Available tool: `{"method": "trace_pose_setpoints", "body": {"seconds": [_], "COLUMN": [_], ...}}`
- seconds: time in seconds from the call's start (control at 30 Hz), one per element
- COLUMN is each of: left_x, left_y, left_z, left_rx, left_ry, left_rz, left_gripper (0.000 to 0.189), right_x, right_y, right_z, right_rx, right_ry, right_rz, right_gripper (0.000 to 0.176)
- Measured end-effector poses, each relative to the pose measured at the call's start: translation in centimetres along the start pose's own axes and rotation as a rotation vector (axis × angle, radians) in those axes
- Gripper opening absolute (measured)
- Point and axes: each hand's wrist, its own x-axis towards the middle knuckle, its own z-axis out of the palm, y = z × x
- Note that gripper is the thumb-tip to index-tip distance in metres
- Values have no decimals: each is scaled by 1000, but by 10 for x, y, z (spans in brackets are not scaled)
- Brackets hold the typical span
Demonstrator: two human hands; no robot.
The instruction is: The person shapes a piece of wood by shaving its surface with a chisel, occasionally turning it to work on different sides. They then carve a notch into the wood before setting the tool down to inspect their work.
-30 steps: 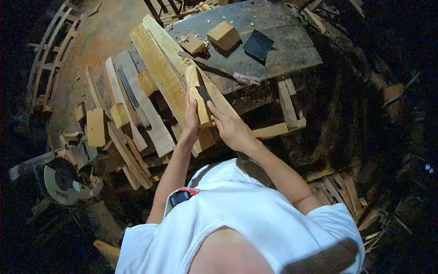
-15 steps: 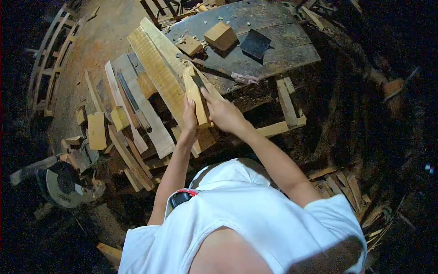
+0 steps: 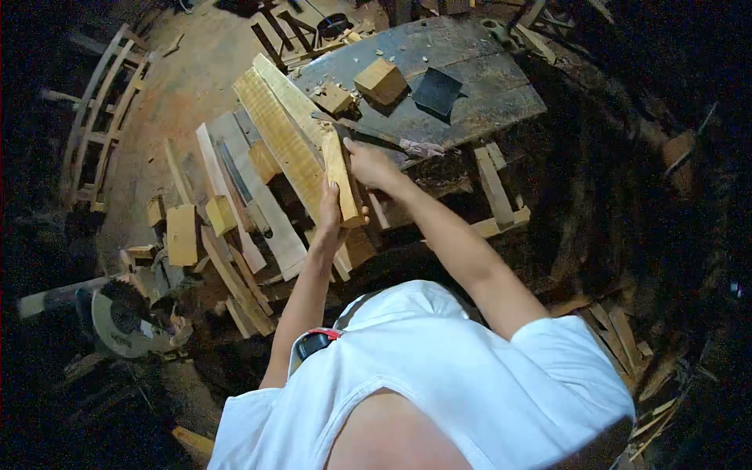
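My left hand [image 3: 330, 207] is closed around the lower end of a pale, narrow wooden block [image 3: 340, 176], gripping it from the left side. My right hand [image 3: 374, 167] lies along the block's right side near its upper part, fingers curled. Whatever that hand holds, if anything, is hidden. The block slants over a wide plank [image 3: 278, 125], with wood shavings [image 3: 329, 129] at its far tip. Just beyond my right hand, a long thin dark tool [image 3: 364, 131] lies on the bench, close to a crumpled pale cloth [image 3: 421, 148].
Two wooden blocks [image 3: 381, 81] and a dark square block [image 3: 437, 92] sit on the worn workbench [image 3: 501, 98]. Several planks and strips [image 3: 270, 196] lie at left. A circular saw [image 3: 121, 321] stands at lower left, a wooden rack [image 3: 110, 125] farther back.
My right hand has slid up the block toward its far end. My left hand keeps its hold. The whole view has shifted slightly.
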Motion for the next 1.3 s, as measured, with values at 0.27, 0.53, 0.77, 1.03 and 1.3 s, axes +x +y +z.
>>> {"method": "trace_pose_setpoints", "body": {"seconds": [0.27, 0.53, 0.77, 1.03, 1.3], "left_x": [-30, -80, -94, -107, -92], "left_y": [13, 9, 11, 58, 48], "left_z": [-35, -45, -56, -40, -45], "left_rx": [-630, -577, -621, -604, -643], "left_ry": [-118, -431, -609, -525, -610], "left_rz": [-293, -408, -410, -82, -10], "left_gripper": [42, 51, 62, 102, 99], "right_x": [-25, -60, -97, -126, -136], "right_y": [35, 9, -12, -2, -9], "right_z": [-2, -61, -84, -96, -100], "right_rx": [551, 1012, 1120, 1171, 1180], "right_ry": [181, -134, -161, -198, -51], "right_rz": [-195, 208, 242, 114, 76], "right_gripper": [44, 41, 52, 61, 53]}}
